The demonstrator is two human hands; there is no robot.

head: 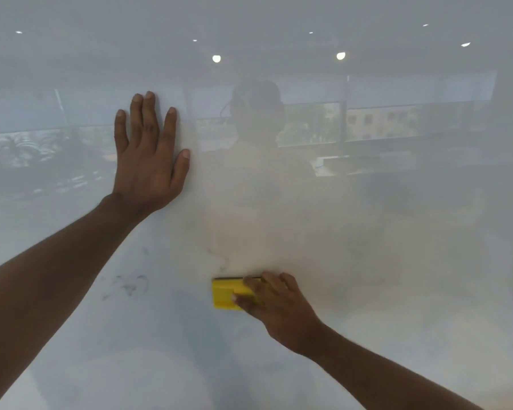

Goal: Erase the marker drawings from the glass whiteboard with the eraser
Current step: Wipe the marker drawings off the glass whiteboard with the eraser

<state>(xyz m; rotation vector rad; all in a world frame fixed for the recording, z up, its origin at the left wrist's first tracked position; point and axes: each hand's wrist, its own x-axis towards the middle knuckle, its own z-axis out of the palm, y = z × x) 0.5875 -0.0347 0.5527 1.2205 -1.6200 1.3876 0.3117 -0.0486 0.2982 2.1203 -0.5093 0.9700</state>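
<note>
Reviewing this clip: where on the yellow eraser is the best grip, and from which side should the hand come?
Probably the eraser's two long edges, top and bottom, approached from its right end. It lies flat against the glass whiteboard with its long side level, and the right hand already pinches it so, fingers above, thumb below. The left hand is braced flat on the glass.

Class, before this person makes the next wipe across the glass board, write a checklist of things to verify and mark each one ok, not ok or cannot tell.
1. Eraser gripped by the right hand: ok.
2. Eraser flat against the board: cannot tell, fingers cover part of it.
3. Left hand braced flat on the board, clear of the eraser: ok.
4. Board fully clean: not ok, grey smudges remain left of the eraser.
5. Path from the eraser to the smudges unblocked: ok.
</note>
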